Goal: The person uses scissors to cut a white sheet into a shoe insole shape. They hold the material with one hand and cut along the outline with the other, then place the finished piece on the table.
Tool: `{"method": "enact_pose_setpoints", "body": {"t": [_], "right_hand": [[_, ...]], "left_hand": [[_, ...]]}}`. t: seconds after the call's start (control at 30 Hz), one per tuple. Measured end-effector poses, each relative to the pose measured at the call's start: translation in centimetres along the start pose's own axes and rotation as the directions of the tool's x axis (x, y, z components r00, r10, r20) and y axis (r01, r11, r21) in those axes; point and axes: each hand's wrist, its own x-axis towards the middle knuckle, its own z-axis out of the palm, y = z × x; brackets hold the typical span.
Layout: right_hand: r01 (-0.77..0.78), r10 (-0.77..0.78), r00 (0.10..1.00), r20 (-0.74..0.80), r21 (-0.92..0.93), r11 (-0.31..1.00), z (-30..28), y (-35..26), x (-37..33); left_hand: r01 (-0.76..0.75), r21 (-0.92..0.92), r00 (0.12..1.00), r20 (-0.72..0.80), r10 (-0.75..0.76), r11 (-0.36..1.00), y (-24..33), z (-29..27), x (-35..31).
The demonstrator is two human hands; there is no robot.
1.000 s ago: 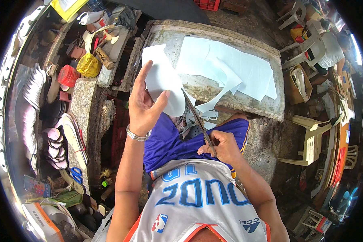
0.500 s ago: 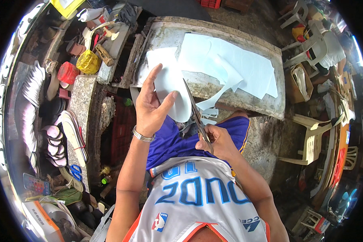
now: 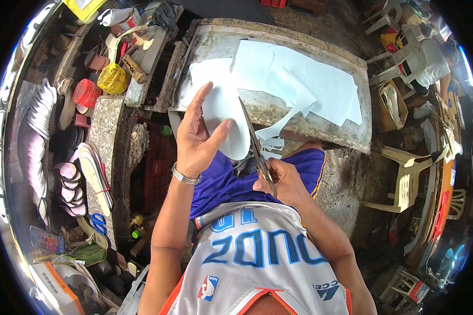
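Note:
My left hand grips a rounded, sole-shaped piece of white sheet, its thumb on the upper face and a finger stretched along the left edge. My right hand is closed round the handles of long dark scissors. Their blades point away from me and lie along the piece's right edge. A curved white offcut trails from the bench down beside the blades. Small white scraps show just below the bench edge, over my lap.
A worn bench ahead holds several white sheets. On the left are bundled soles, blue-handled scissors, a phone, and red and yellow containers. Plastic chairs stand on the right.
My right thumb has shifted slightly left on the scissors' handles. The white piece and my left hand have hardly moved.

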Motion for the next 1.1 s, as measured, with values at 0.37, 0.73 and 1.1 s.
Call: {"method": "enact_pose_setpoints", "body": {"t": [0.37,0.73,1.1], "right_hand": [[-0.059,0.059,0.998,-0.011,-0.083,0.995,-0.3,-0.8,-0.3],[-0.101,0.101,0.995,0.001,-0.066,0.993,-0.3,-1.1,-0.7],[-0.091,0.092,0.996,0.002,-0.065,0.994,-0.2,-1.5,-0.9]], "left_hand": [[0.009,-0.001,1.000,0.022,-0.009,1.000,0.3,-0.2,-0.1],[0.033,0.071,0.998,0.044,-0.036,0.997,0.6,-0.7,0.0],[0.033,0.003,0.997,0.064,-0.033,0.999,0.6,-0.5,0.1]]}}
